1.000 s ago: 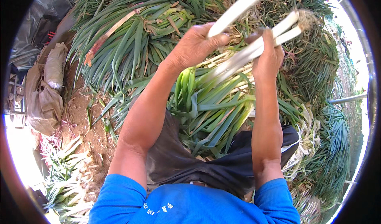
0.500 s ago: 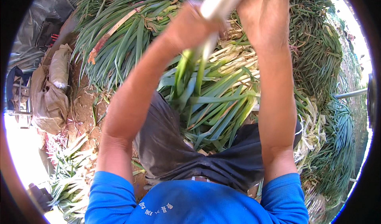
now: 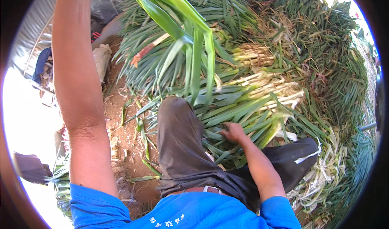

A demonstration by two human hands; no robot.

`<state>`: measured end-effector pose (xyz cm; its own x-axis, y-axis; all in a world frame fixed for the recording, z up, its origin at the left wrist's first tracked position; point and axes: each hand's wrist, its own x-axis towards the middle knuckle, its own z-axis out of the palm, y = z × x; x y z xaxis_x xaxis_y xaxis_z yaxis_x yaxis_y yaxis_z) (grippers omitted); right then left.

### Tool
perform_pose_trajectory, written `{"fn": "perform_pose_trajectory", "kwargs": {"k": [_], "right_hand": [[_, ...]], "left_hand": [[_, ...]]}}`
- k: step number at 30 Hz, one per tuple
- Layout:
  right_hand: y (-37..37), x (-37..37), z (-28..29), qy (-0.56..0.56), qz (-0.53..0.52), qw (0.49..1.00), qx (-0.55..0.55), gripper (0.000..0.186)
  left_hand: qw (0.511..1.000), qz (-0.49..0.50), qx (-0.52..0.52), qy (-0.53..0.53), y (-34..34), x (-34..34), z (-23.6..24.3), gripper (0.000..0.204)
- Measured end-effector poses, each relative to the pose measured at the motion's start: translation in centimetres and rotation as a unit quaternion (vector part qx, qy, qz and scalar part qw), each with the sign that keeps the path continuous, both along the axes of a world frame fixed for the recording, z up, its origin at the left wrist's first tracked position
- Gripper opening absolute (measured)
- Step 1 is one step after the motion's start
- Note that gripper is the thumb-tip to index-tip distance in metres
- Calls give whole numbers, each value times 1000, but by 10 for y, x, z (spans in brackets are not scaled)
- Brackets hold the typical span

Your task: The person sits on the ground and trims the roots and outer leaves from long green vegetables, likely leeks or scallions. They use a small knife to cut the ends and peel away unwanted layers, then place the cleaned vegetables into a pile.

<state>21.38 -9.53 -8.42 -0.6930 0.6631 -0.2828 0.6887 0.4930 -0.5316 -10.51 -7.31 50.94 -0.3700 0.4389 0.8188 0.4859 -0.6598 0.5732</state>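
My left forearm (image 3: pixel 77 62) reaches up past the top left edge, so my left hand is out of sight. Long green onion leaves (image 3: pixel 196 46) hang in at the top centre; what holds them is not visible. Low over the pile, between my knees, my right hand (image 3: pixel 234 132) has its fingers curled on the leaves of the green onions (image 3: pixel 233 105) lying in front of me. These have pale stalks pointing right and green tops pointing left.
Bundled green onions (image 3: pixel 146 54) are heaped at the far left, and a large green heap (image 3: pixel 324 62) stands on the right. Dry peeled leaves (image 3: pixel 320 172) lie beside my right knee. Bare soil (image 3: pixel 125 144) with scraps shows on the left, below a tan sack (image 3: pixel 101 60).
Both hands were raised together around a white stalk. My left arm has since swung up and left out of view, while my right hand has dropped to the pile. The whole view has shifted.
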Motion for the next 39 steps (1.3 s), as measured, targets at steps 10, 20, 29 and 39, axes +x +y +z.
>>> {"fn": "perform_pose_trajectory", "kwargs": {"k": [10,20,29,39], "right_hand": [[49,-14,231,319,-175,926,-100,45],[10,51,433,148,-27,912,381,77],[-7,102,333,187,-256,922,-221,44],[3,53,254,537,-476,617,-324,18]], "left_hand": [[947,-39,-209,240,75,0,-87,20],[755,-203,-252,569,40,182,-288,15],[709,-224,-182,644,20,236,-266,11],[816,-294,-488,-102,-35,213,-359,58]]}}
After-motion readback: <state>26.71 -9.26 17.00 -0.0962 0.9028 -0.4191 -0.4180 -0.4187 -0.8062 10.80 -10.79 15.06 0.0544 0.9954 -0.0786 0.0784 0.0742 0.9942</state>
